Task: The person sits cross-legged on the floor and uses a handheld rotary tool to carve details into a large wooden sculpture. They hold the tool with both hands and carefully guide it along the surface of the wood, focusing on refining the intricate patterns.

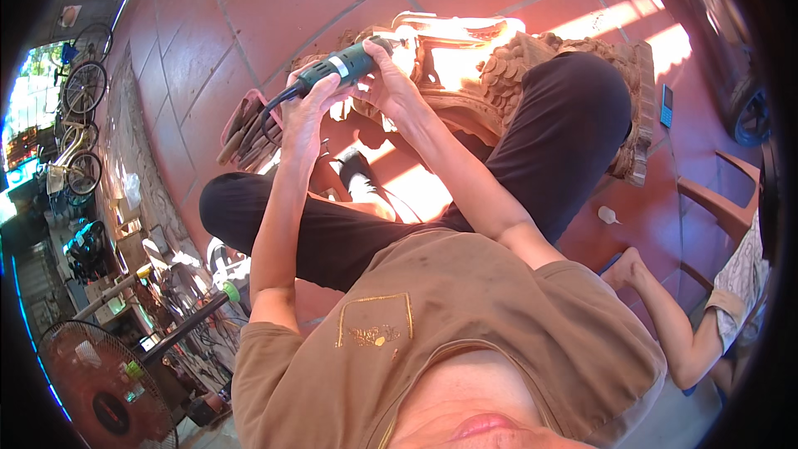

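1. Left hand (312,102) curls around the rear of the green tool (342,65), near its cord (270,112); the fingers are wrapped, with the thumb along the casing.
2. Right hand (384,87) closes over the front end, thumb on top, fingers bent beneath. So 1 tool is held by 2 hands.
3. The tool lies just above the left part of the carving (503,75), its tip toward the wood. Glare hides whether they touch, and I cannot tell if the motor is running.
4. Step in hand, as I judge it: placing or readying the tool at the carving. The next move calls for a firm grip, a steady tip angle and the cord kept clear.
5. The carving rests on the tiles (249,0), partly behind the right knee (578,100). Hand tools (247,135) lie left of it; a phone (667,106) lies to its right.
6. Farther out: another person's leg (669,328) and a chair (723,204) at right, a fan (104,378) and bikes (85,87) at left.
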Demonstrator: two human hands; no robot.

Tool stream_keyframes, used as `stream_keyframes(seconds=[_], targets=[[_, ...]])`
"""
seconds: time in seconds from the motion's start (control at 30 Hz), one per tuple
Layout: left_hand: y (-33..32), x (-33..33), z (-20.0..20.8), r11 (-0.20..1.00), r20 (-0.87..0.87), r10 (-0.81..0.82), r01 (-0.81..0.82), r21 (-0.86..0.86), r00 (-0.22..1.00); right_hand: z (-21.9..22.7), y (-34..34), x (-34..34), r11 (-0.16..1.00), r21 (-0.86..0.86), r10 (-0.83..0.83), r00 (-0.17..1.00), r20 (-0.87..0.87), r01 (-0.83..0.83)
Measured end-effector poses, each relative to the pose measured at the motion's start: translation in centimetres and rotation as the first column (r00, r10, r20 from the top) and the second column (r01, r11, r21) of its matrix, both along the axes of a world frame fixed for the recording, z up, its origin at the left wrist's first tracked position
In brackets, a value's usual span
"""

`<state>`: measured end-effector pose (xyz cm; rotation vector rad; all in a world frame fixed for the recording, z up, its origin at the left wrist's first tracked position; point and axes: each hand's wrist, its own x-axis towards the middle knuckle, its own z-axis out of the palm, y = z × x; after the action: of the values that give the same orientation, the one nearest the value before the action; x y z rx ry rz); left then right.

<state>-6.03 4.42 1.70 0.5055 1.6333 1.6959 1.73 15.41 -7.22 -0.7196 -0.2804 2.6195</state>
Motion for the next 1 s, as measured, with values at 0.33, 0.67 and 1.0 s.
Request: stream_keyframes(seconds=[0.33, 0.67, 1.0], targets=[[-0.4, -1.2, -0.9, 0.998, 0.139, 0.04, -0.047, 0.049, 0.989, -0.1, -0.3, -0.2, 0.994, 0.105, 0.019, 1.0, 0.013, -0.021], [-1.0, -1.7, -2.5, 0.995, 0.321, 0.092, -0.098, 0.002, 0.943, -0.6, 0.0, -0.4, 0.976, 0.208, 0.052, 0.995, 0.086, -0.069], [-1.4, -1.7, -2.3, 0.996, 0.336, 0.091, -0.092, -0.013, 0.938, -0.4, -0.8, -0.1, 0.974, 0.222, 0.014, 0.988, 0.157, -0.049]])
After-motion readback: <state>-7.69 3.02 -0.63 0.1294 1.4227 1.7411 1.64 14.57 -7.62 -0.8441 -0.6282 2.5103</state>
